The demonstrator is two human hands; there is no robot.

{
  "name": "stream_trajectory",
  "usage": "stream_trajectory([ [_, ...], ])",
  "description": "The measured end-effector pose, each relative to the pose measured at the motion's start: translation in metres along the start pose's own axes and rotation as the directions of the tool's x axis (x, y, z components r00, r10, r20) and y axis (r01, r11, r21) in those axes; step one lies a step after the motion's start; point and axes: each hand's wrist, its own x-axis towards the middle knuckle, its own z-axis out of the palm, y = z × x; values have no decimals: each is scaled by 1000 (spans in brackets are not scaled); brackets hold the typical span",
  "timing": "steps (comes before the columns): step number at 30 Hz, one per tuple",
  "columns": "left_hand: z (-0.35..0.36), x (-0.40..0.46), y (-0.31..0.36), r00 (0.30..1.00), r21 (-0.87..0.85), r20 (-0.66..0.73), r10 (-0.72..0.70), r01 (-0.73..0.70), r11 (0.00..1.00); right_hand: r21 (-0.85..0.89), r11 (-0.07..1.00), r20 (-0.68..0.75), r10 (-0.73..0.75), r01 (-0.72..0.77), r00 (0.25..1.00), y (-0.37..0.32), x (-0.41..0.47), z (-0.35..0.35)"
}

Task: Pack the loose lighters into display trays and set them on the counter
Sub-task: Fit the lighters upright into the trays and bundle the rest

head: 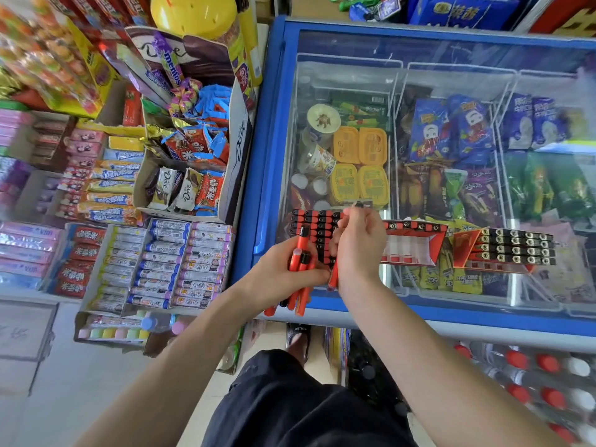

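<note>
I see a bundle of loose red lighters [298, 272] gripped in the left hand [280, 275], at the near edge of the freezer lid [451, 53]. Their long axes run roughly away from me, black tops pointing toward the freezer, red bases sticking out below the palm toward my body. The left fingers are curled round the bundle, forearm coming in from the lower left. My right hand [359, 246] hovers just beside it, over the red display tray [409, 245], its back toward the camera, wrist bent down; fingertips pinch one small dark-topped lighter [358, 205] at the far side, and another red lighter [333, 275] shows under the wrist, though I cannot tell how it is held. The tray lies on the glass lid with its long side running left to right; its left part is filled with rows of lighters standing tops up, its right part shows bare slots. To its right lies a second tray [506, 250], filled with black-topped lighters. Under the glass, baskets hold ice-cream tubs and wrapped bars. Left of the freezer, a candy rack [180, 175] holds chocolates.
</note>
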Motion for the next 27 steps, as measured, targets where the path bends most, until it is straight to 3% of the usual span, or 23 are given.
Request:
stream_trajectory([
  [3,0,-1,0,1000,-58,-15,16,-17,998,-111,993,-63,-51,43,997,7,6,-1],
  [8,0,-4,6,1000,-33,5,26,-26,999,-109,993,-51,-50,44,997,2,0,3],
  [16,-6,1,5,1000,-21,-12,-16,16,1000,154,982,197,79,-111,977,-16,-10,8],
  [19,-7,4,1,995,74,-92,30,-23,997,121,983,362,85,-137,928,-15,-10,2],
  [23,-12,4,-3,982,168,-156,105,-78,983,-273,952,530,31,136,847,-13,-6,-23],
  [27,-19,4,-9,982,226,-155,110,-74,971,-402,850,649,1,342,761,-22,-2,-40],
])
